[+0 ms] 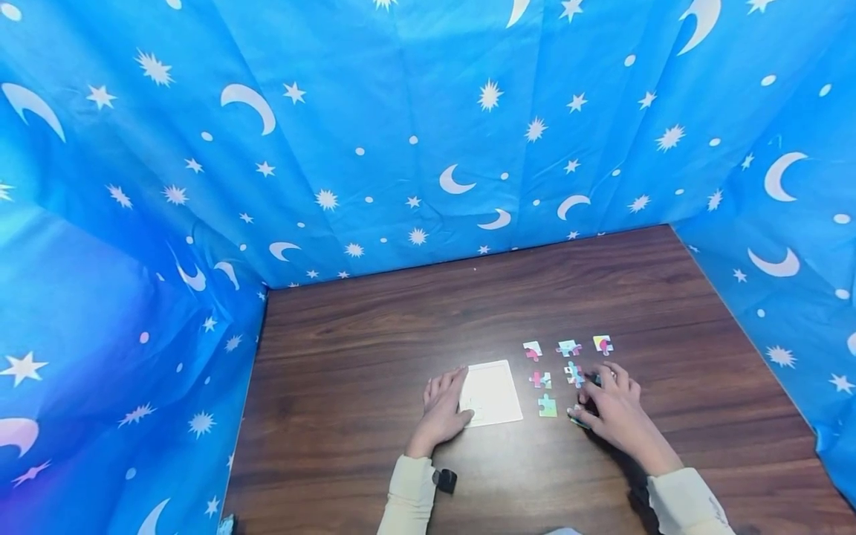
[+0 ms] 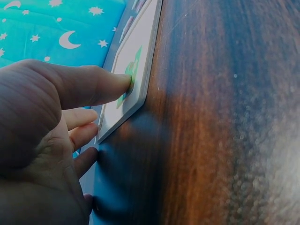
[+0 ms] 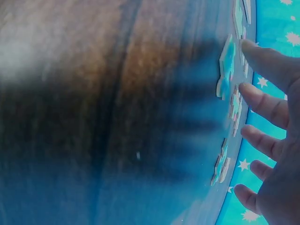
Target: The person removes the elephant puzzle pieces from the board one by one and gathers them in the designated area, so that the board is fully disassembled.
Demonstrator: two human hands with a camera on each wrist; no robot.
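My left hand lies along the left side of a white square puzzle tray, the thumb stretched over its lower left corner. In the left wrist view that thumb presses a green puzzle piece inside the tray, and the fingers rest by the tray's edge. My right hand is spread low over loose puzzle pieces at the right, holding nothing. Beneath its thumb lies a partly hidden puzzle piece, which shows light blue in the right wrist view. Beside its fingertips is a blue and white puzzle piece.
Between tray and right hand lie a green puzzle piece and a pink one. Farther back, more pieces form a row, ending in a yellow and red piece. Blue star-patterned cloth encloses the brown wooden table.
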